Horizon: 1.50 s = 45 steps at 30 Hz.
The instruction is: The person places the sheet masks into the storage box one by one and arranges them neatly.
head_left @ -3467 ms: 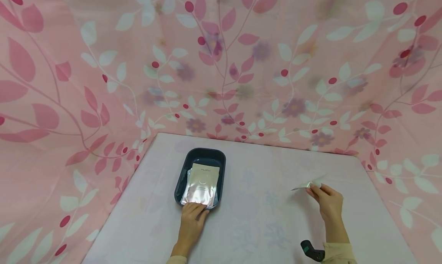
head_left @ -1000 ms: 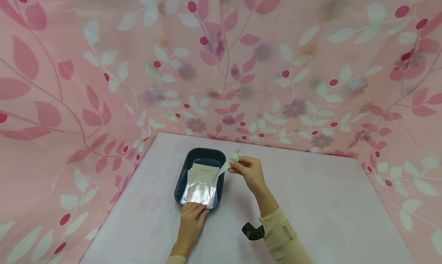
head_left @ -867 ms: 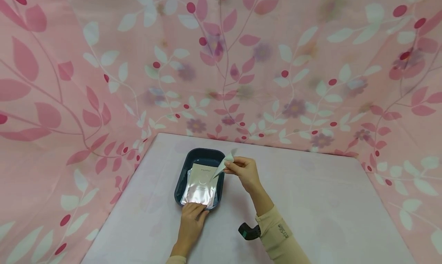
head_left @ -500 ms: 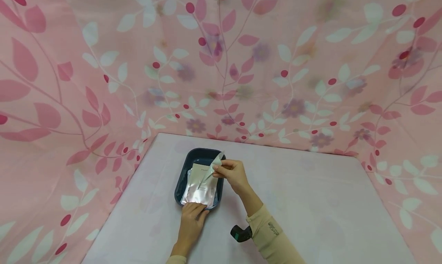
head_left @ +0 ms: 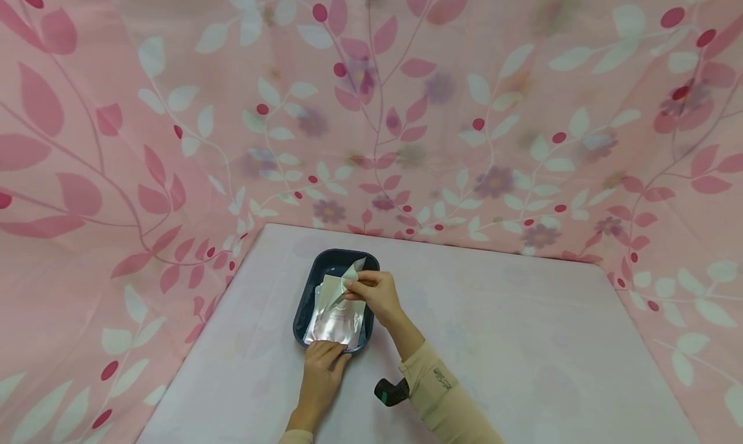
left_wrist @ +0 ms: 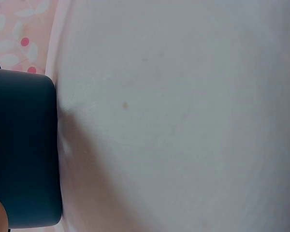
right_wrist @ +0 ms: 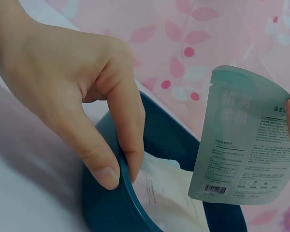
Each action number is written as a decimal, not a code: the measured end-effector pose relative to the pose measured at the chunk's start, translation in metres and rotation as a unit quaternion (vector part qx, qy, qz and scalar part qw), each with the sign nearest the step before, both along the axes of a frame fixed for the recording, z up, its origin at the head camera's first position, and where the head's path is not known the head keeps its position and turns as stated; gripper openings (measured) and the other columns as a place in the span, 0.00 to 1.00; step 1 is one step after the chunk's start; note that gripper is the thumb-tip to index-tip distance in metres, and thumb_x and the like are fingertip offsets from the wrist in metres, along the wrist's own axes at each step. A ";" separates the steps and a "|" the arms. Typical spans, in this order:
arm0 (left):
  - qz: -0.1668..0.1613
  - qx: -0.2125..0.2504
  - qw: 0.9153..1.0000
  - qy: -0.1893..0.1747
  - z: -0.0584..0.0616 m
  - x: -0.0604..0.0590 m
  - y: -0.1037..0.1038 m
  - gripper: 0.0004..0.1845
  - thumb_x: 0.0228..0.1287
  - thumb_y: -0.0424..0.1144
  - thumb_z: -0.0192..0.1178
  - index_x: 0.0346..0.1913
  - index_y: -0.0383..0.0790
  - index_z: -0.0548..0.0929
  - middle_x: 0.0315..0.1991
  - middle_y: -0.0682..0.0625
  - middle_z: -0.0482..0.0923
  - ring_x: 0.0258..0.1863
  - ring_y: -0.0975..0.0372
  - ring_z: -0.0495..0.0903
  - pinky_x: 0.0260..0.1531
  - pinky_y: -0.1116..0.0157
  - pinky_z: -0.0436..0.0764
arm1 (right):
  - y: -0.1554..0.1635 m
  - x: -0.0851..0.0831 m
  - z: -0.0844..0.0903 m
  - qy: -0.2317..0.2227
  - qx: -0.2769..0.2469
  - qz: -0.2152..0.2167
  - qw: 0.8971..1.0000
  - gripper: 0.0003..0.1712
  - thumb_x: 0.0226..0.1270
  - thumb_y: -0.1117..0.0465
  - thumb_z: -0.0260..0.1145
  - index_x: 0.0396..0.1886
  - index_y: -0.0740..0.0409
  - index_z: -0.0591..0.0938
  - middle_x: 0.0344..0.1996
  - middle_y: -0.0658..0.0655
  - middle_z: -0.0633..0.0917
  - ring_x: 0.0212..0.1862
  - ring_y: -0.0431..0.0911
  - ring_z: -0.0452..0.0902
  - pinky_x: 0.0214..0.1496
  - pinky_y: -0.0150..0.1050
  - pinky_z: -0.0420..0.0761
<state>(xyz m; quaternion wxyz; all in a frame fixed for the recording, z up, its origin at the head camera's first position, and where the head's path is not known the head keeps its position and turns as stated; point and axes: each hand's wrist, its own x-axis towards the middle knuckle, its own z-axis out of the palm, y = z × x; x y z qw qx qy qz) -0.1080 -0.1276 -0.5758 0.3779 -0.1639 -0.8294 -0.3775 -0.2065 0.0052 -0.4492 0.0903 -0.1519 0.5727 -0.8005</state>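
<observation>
Head view, item list: dark tray [head_left: 309, 295] on the bench [head_left: 522, 341], holding a stack of flat sachets, the top one pale pink [head_left: 336, 321]. Left hand [head_left: 322, 373]: fingers curled over the tray's near rim, thumb outside and fingertips inside, as the right wrist view shows [right_wrist: 63, 96]; it steadies the tray. Right hand [head_left: 371, 291]: fingers pinched on the edge of one pale green sachet [head_left: 342, 282], held tilted over the tray, above the stack and not yet lying on it. Same sachet in the right wrist view [right_wrist: 241, 140]: printed back with barcode, hanging clear of the tray wall [right_wrist: 116, 208]. Status, by judgement: stack already in the tray; the green sachet is over it but unreleased; lowering and letting go remain. No other loose sachets visible on the bench.
</observation>
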 end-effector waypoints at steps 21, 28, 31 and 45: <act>-0.005 0.002 1.000 0.011 0.000 -0.001 0.000 0.11 0.37 0.27 0.72 0.30 0.31 0.85 0.26 0.48 0.81 0.29 0.56 0.75 0.43 0.64 0.65 | -0.016 0.000 -0.036 -0.069 0.051 -0.069 0.994 0.13 0.58 0.76 0.64 0.41 0.84 0.77 0.27 0.68 0.84 0.23 0.40 0.83 0.33 0.37 0.83; -0.008 0.004 1.000 0.011 0.002 0.000 0.000 0.11 0.37 0.27 0.72 0.30 0.30 0.85 0.26 0.48 0.81 0.29 0.56 0.75 0.42 0.64 0.66 | -0.009 0.013 -0.051 -0.093 0.091 -0.110 0.985 0.11 0.56 0.76 0.64 0.35 0.84 0.78 0.20 0.66 0.84 0.19 0.39 0.81 0.29 0.36 0.83; -0.004 0.003 1.000 0.009 0.003 0.000 0.000 0.11 0.37 0.27 0.72 0.30 0.30 0.85 0.26 0.48 0.81 0.29 0.56 0.75 0.42 0.63 0.66 | -0.009 0.018 -0.056 -0.104 0.113 -0.111 0.982 0.11 0.56 0.76 0.65 0.35 0.83 0.79 0.21 0.67 0.84 0.20 0.40 0.82 0.30 0.38 0.83; 0.002 -0.003 1.000 0.004 0.002 0.001 0.000 0.12 0.36 0.26 0.73 0.30 0.31 0.85 0.27 0.49 0.81 0.30 0.57 0.76 0.41 0.63 0.67 | -0.005 0.041 -0.026 -0.121 0.168 -0.043 0.977 0.13 0.60 0.75 0.61 0.38 0.86 0.76 0.31 0.80 0.80 0.29 0.55 0.84 0.33 0.37 0.83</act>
